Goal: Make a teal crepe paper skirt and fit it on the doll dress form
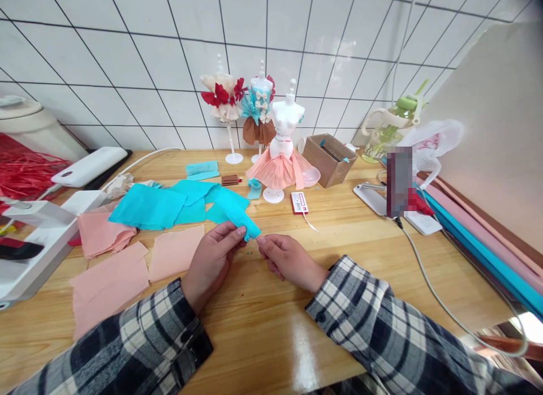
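My left hand [216, 259] pinches a strip of turquoise crepe paper [235, 212] near its lower end, above the table. At that same end, my right hand [288, 261] closes thumb and finger on the strip's edge. Small creases show in the paper between the two hands. Behind them lie flat turquoise crepe sheets [148, 207], and pale pink crepe sheets [178, 250] spread to the left. A white mannequin [287, 117] stands just beyond, wearing a gathered pink crepe skirt [278, 171].
Two dressed mannequins [220, 95] stand against the tiled wall. A cardboard box [328, 163], a small red-and-white packet [299, 203] and a phone on a stand [399, 183] are to the right, with a green-lidded bottle [390, 126]. At left is a white power strip [38, 253].
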A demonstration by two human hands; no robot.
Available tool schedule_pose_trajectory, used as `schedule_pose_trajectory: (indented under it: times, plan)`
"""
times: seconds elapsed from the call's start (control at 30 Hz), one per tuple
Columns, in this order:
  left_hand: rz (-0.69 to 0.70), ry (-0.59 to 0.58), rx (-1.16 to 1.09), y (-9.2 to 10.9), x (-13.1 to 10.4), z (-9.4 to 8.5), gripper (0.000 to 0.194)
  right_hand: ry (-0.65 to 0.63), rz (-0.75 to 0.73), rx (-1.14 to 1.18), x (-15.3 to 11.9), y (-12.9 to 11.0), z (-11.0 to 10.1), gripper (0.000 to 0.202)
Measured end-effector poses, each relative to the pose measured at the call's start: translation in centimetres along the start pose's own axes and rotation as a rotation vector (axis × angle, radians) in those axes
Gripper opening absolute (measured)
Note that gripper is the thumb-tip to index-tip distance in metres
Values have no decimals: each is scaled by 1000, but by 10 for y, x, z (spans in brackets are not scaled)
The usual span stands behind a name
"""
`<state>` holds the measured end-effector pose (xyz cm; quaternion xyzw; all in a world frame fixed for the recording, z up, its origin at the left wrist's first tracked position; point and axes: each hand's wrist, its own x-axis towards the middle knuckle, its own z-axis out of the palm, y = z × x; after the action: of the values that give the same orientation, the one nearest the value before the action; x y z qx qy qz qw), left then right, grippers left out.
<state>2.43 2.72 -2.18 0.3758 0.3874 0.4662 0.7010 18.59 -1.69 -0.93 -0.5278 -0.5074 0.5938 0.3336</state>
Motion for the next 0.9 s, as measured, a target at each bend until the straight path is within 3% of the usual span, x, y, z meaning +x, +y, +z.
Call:
schedule_pose_trajectory:
  times: [0.9]
  plan:
    - [-11, -86, -64, 5, 2, -1, 11, -103, 20, 52, 3, 5, -6, 45]
